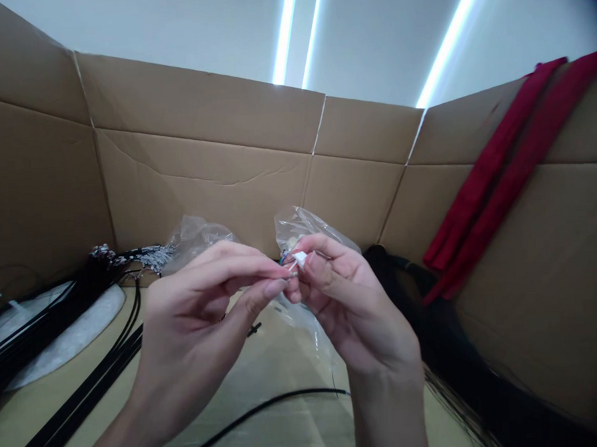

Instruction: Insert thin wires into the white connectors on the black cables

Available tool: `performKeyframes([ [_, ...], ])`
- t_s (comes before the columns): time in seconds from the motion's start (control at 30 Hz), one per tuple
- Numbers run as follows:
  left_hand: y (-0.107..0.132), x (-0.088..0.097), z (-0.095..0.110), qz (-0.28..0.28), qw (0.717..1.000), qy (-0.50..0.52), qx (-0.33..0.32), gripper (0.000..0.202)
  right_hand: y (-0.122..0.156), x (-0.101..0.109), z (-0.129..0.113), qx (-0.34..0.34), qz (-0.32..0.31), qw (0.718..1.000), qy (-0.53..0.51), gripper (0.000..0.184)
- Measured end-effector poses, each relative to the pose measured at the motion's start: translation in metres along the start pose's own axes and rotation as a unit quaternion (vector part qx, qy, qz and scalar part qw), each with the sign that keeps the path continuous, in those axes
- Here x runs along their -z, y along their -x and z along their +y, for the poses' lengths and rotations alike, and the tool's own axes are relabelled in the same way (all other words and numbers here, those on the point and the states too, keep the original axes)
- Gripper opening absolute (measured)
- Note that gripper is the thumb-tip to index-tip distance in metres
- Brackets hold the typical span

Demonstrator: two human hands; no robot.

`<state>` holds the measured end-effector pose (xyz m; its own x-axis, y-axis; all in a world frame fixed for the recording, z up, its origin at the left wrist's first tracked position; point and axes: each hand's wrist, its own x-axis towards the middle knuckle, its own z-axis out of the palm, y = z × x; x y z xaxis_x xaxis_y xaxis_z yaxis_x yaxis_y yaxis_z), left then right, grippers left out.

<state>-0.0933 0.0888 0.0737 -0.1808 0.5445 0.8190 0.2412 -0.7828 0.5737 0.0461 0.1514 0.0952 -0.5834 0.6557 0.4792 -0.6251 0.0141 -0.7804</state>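
Note:
My right hand [355,307] pinches a small white plastic connector [300,259] between thumb and fingers, with thin coloured wires showing behind it. A clear plastic bag [299,229] bunches around that hand and hangs below it. My left hand [204,328] comes in from the left, its thumb and forefinger closed on a thin wire end [292,273] at the connector. The fingertips of both hands nearly touch there. The pinch point is small and partly hidden by my fingers.
Bundled black cables [58,329] and a white padded sheet [69,335] lie at the left, beside another clear bag [194,241]. Cardboard walls [210,168] surround the tabletop [280,364]. Dark red strips [506,172] hang at right, above a black cable bundle [449,335].

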Motion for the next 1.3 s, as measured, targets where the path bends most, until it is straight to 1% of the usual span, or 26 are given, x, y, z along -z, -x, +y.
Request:
performKeyframes([
  [0.1, 0.001, 0.004, 0.001, 0.012, 1.0, -0.021, -0.016, 0.019, -0.002, -0.001, 0.003, -0.009, -0.018, 0.999, -0.03, 0.003],
  [0.2, -0.001, 0.008, 0.004, 0.001, 0.999, -0.044, -0.026, 0.022, -0.004, 0.0, 0.006, -0.009, -0.02, 0.999, -0.048, 0.004],
  [0.27, -0.002, 0.009, 0.007, -0.012, 0.998, -0.052, -0.02, 0.022, -0.005, 0.0, 0.008, 0.0, -0.022, 0.998, -0.053, 0.005],
  [0.33, -0.002, 0.01, 0.011, -0.018, 0.999, -0.041, 0.001, 0.018, -0.005, -0.001, 0.01, 0.012, -0.03, 0.998, -0.057, 0.005],
  [0.4, -0.002, 0.009, 0.015, -0.012, 0.999, -0.022, 0.027, 0.013, -0.004, -0.003, 0.012, 0.025, -0.035, 0.997, -0.059, 0.005],
  [0.47, -0.001, 0.008, 0.017, 0.0, 0.999, -0.017, 0.037, 0.011, -0.004, -0.005, 0.014, 0.039, -0.036, 0.997, -0.055, 0.005],
  [0.57, 0.002, 0.008, 0.02, 0.008, 0.999, -0.031, 0.04, 0.011, -0.003, -0.006, 0.015, 0.054, -0.038, 0.997, -0.046, 0.006],
  [0.73, 0.005, 0.01, 0.02, -0.003, 0.998, -0.044, 0.045, 0.013, -0.003, -0.007, 0.016, 0.062, -0.05, 0.996, -0.042, 0.005],
  [0.9, 0.003, 0.013, 0.017, -0.016, 0.998, -0.016, 0.058, 0.007, -0.001, -0.011, 0.017, 0.056, -0.035, 0.997, -0.034, 0.007],
  [1.03, 0.001, 0.015, 0.013, -0.029, 0.998, 0.008, 0.055, 0.015, 0.0, -0.013, 0.017, 0.054, -0.022, 0.998, -0.031, 0.008],
  [1.13, 0.0, 0.015, 0.012, -0.038, 0.997, 0.034, 0.055, 0.013, 0.0, -0.013, 0.018, 0.045, -0.016, 0.998, -0.04, 0.007],
  [1.2, 0.001, 0.015, 0.012, -0.035, 0.997, 0.03, 0.055, 0.01, -0.001, -0.013, 0.019, 0.041, -0.008, 0.998, -0.05, 0.005],
  [1.3, 0.002, 0.016, 0.012, -0.023, 0.999, -0.005, 0.043, 0.017, 0.0, -0.015, 0.021, 0.039, 0.008, 0.997, -0.065, 0.005],
])
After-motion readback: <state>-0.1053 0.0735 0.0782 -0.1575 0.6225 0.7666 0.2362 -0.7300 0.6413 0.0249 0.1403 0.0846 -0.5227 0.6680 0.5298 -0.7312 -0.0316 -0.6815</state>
